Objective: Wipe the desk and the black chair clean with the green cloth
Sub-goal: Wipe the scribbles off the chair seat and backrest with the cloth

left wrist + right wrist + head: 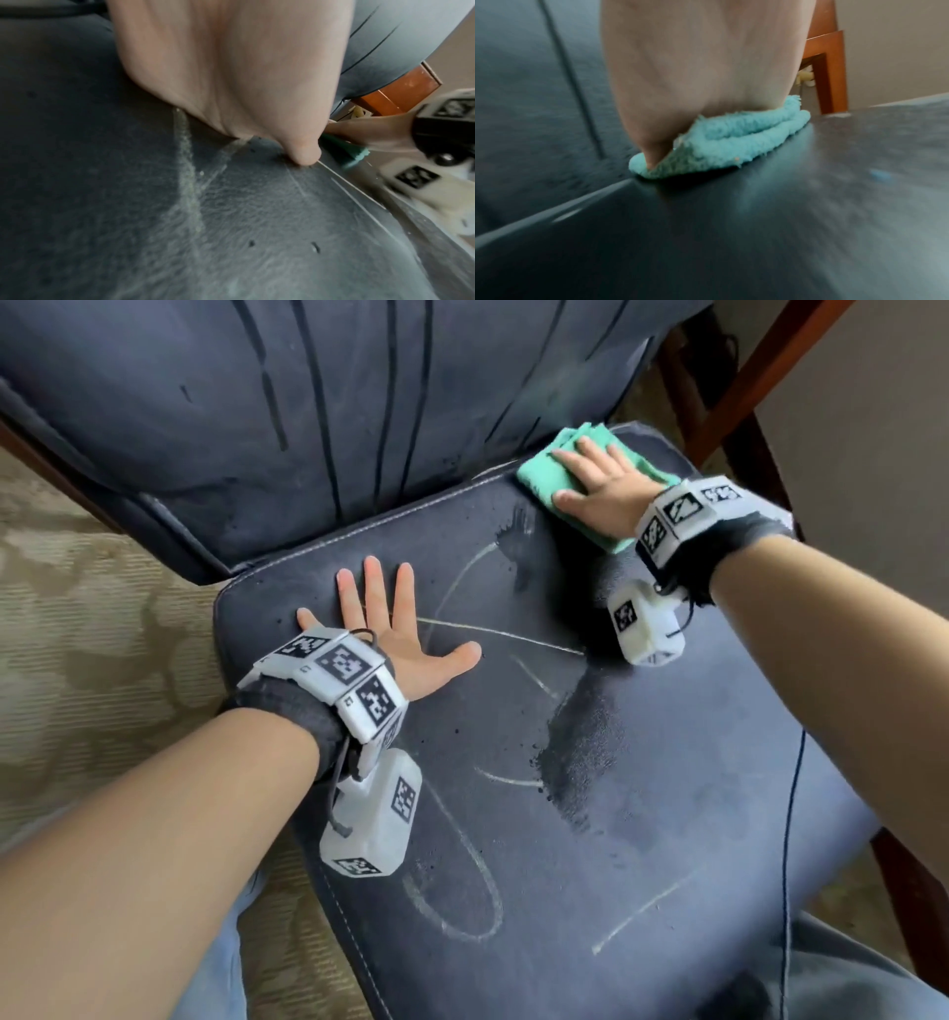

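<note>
The black chair seat (pixel 642 814) fills the head view, marked with pale chalk-like lines and dust, with darker wiped streaks near its middle. Its ribbed backrest (pixel 308 428) rises at the top. The folded green cloth (pixel 544 472) lies at the seat's far right corner. My right hand (pixel 601 482) presses flat on the cloth, fingers straight; the right wrist view shows the cloth (pixel 731 138) bunched under the palm (pixel 706 71). My left hand (pixel 395 624) rests flat with fingers spread on the seat's far left part, holding nothing. In the left wrist view its thumb (pixel 306 154) touches the dusty seat (pixel 231 223).
Patterned beige carpet (pixel 92 634) lies left of the chair. Wooden chair-frame pieces (pixel 760 377) stand at the upper right, with a beige wall (pixel 873 454) behind. A thin dark cable (pixel 788 839) hangs over the seat's right side. Blue-jeaned legs (pixel 847 983) show at the bottom edge.
</note>
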